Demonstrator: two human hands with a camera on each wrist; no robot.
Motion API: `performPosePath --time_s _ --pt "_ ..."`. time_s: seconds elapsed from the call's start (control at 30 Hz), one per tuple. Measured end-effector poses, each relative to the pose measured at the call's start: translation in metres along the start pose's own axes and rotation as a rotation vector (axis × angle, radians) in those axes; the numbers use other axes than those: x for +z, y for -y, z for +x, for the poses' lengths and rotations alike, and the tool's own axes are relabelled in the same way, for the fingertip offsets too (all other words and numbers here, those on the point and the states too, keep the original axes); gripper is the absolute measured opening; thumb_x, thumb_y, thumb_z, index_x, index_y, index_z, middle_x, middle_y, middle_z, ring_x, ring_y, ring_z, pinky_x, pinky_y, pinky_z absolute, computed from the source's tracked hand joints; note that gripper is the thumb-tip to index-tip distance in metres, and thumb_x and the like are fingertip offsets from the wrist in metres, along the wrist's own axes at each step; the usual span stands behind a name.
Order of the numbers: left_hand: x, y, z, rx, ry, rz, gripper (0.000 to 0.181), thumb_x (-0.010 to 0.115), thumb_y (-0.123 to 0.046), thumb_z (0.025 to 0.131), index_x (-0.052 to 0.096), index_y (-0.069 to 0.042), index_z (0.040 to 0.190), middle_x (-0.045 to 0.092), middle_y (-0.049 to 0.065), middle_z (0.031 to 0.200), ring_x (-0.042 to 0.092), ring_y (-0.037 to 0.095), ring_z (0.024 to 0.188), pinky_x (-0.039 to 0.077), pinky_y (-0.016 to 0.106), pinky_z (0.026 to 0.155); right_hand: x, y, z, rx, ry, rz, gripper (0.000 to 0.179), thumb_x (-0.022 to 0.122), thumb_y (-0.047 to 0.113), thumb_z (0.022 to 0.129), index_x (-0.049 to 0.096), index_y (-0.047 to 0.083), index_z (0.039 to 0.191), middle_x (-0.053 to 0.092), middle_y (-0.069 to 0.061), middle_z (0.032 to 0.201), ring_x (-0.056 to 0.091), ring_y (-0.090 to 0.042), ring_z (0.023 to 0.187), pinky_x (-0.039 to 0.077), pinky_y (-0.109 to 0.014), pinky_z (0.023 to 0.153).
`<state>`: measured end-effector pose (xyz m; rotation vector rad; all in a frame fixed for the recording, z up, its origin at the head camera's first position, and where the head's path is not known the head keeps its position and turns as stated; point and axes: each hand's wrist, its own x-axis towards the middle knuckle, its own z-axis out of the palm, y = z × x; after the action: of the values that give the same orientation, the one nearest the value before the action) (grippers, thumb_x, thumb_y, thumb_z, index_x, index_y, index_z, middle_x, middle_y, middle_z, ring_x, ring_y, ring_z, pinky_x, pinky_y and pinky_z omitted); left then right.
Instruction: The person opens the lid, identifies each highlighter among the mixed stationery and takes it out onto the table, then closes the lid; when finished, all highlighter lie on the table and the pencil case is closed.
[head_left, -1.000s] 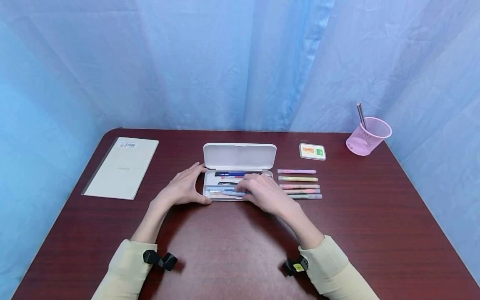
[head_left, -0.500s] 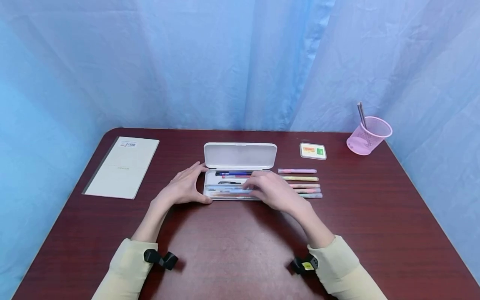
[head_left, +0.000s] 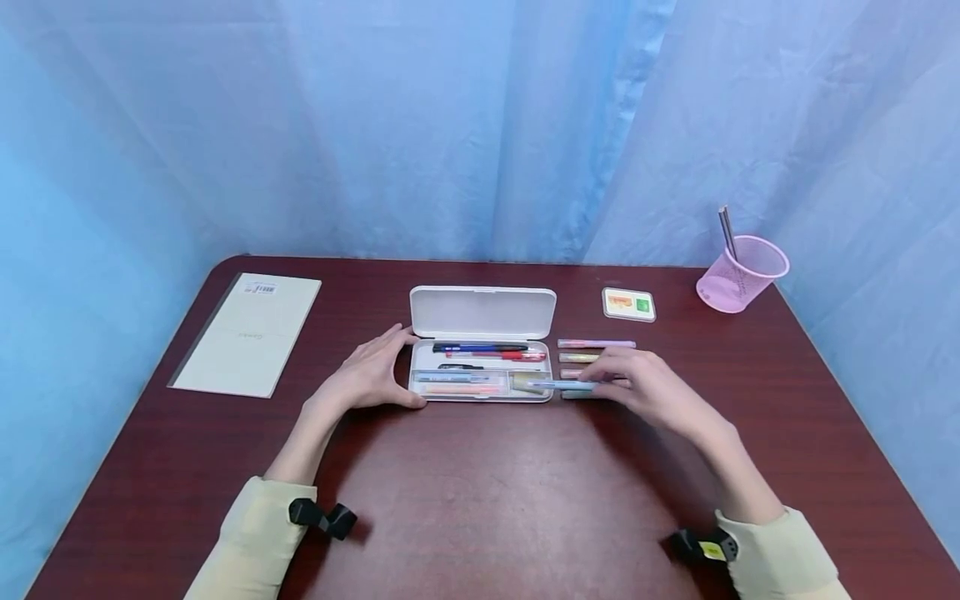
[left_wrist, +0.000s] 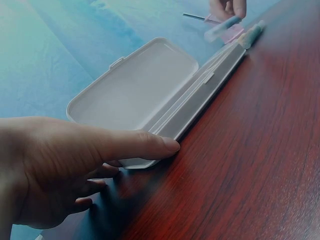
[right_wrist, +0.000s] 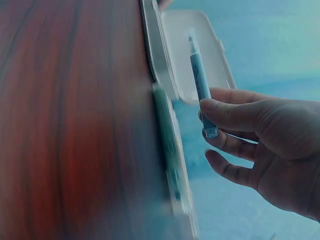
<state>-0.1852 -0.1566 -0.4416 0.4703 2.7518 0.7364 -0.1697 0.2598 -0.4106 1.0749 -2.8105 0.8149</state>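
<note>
An open white pencil case lies on the table with its lid raised. My left hand holds its left end, thumb on the front corner and fingers at the back. Between thumb and fingers, my right hand pinches a light blue marker above the right end of the case and the markers beside it. The right wrist view shows that marker with a clear end. Inside the case lie a blue pen, a red pen and light blue and orange pens in the front compartment.
Pastel markers, among them a purple one, lie in a row right of the case, partly hidden by my right hand. A notebook lies left. A small clear box and a pink mesh pen cup stand back right.
My right hand has come out of the pencil case and moved right, carrying the light blue marker from the front compartment. The left hand stays at the case's left end.
</note>
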Motion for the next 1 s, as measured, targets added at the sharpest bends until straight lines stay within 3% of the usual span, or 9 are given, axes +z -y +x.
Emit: performPosePath --time_s 0.4,0.6,1.0 --pt "-0.001 -0.001 -0.002 -0.022 0.015 -0.015 0.098 0.088 -0.043 0.073 0.042 -0.010 0.152 0.031 0.019 0.168 0.024 0.037 0.159 0.026 0.062 0.125 -0.021 -0.024 -0.030 -0.019 0.027 0.023 0.035 0.082 -0.006 0.079 0.078 0.022 0.101 0.070 0.012 0.091 0.061 0.001 0.081 0.052 -0.020 0.074" --pt "-0.001 -0.001 -0.001 -0.017 0.012 -0.010 0.098 0.088 -0.043 0.072 0.042 -0.010 0.152 0.032 0.019 0.168 0.023 0.036 0.160 0.027 0.062 0.125 -0.022 -0.030 -0.034 -0.015 0.063 0.021 0.038 0.083 -0.006 0.078 0.077 0.025 0.099 0.070 0.015 0.093 0.062 0.001 0.083 0.051 -0.016 0.076" --pt "0.000 0.000 0.000 -0.015 0.010 -0.007 0.098 0.089 -0.044 0.072 0.043 -0.010 0.152 0.033 0.018 0.167 0.023 0.036 0.159 0.027 0.063 0.124 -0.021 -0.031 -0.036 0.018 0.096 -0.015 0.039 0.085 -0.004 0.076 0.077 0.027 0.099 0.070 0.017 0.094 0.063 0.001 0.084 0.056 -0.026 0.076"
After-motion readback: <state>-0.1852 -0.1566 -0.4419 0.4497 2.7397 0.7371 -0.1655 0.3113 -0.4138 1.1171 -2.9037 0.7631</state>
